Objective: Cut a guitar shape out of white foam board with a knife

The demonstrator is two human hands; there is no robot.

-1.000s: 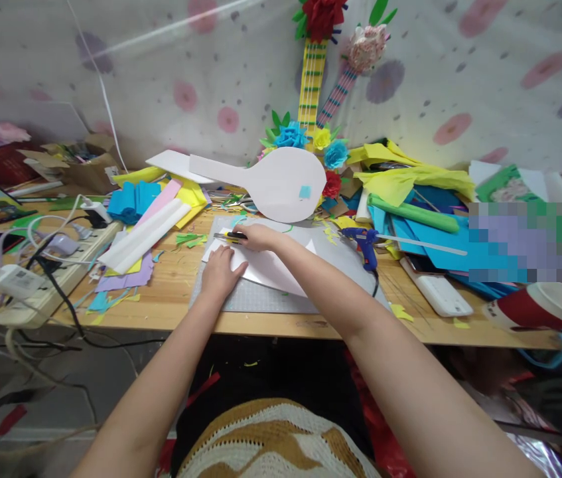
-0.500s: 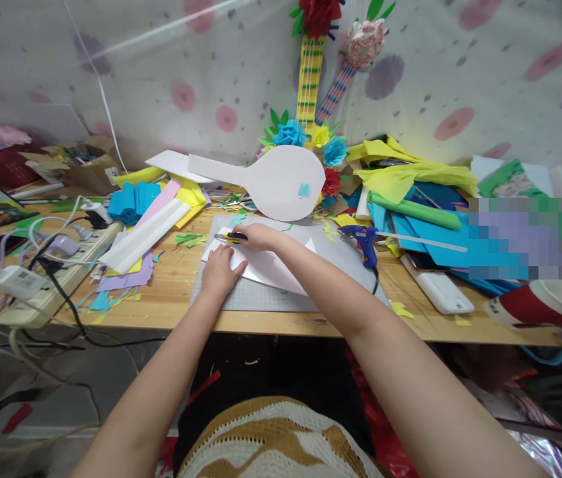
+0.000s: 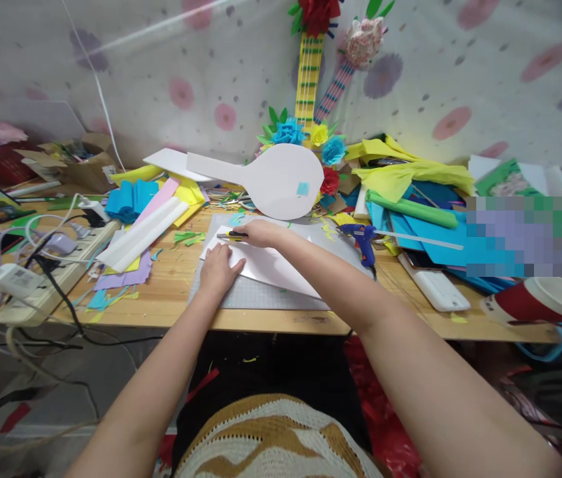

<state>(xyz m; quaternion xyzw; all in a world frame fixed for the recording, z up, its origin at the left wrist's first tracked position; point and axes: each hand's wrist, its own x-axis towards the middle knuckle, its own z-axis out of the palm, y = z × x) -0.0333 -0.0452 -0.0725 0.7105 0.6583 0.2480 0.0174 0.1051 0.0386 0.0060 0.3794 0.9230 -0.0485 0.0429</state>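
Observation:
In the head view my right hand (image 3: pixel 259 234) is closed around a yellow and black utility knife (image 3: pixel 235 236), whose blade points left over the far left part of a white sheet of board (image 3: pixel 269 269). My left hand (image 3: pixel 217 271) presses down on the board's left end with fingers spread, just nearer to me than the knife. Under the board lies a grey cutting mat (image 3: pixel 261 301). My right forearm hides part of the board's right side. Whether the blade touches the board is too small to tell.
Beyond the mat a white guitar-shaped cutout (image 3: pixel 281 182) leans on paper flowers. A blue glue gun (image 3: pixel 363 240) lies to the right, near a white device (image 3: pixel 434 284) and a cup (image 3: pixel 534 302). A power strip (image 3: pixel 62 279) with cables and folded paper (image 3: pixel 144 232) occupy the left.
My right hand and the knife have shifted slightly right, and the right forearm has swung to the right. The left hand stays pressed in about the same place.

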